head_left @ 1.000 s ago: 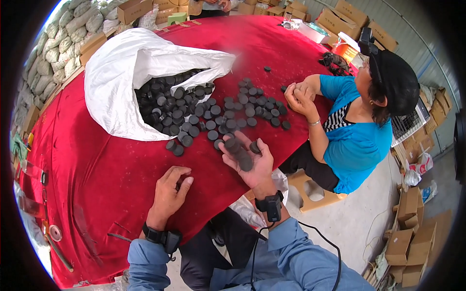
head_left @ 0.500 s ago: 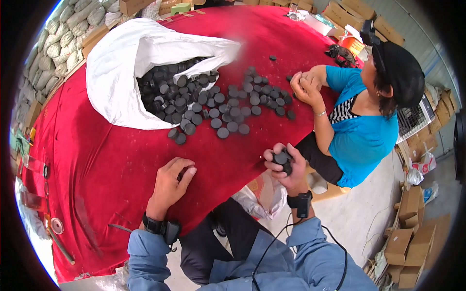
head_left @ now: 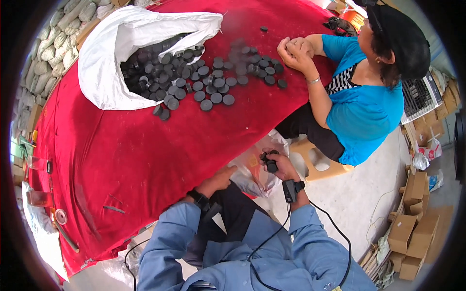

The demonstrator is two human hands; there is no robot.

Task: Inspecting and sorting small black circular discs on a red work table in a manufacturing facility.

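Several black round discs (head_left: 270, 163) are held in my right hand (head_left: 281, 167), its fingers curled round them. That hand is past the table's front edge, above an open clear plastic bag (head_left: 246, 180). My left hand (head_left: 217, 180) is low at the same edge, beside the bag, with a finger stretched toward it. I see nothing in the left hand, though its underside is hidden. On the red cloth (head_left: 141, 150), loose black discs (head_left: 217, 82) spill from the mouth of a large white woven sack (head_left: 97, 72), which holds many more.
A co-worker in a blue top (head_left: 371, 116) sits at the right, hands together on the table edge. A tan stool (head_left: 325, 174) is near the bag. Cardboard boxes (head_left: 412, 233) stand at the right. Clear cups (head_left: 39, 198) and a tape roll (head_left: 60, 216) are at the far left.
Both my hands have come down off the table area toward the plastic bag; the left also moved right. The right still holds discs. The view has tilted downward.
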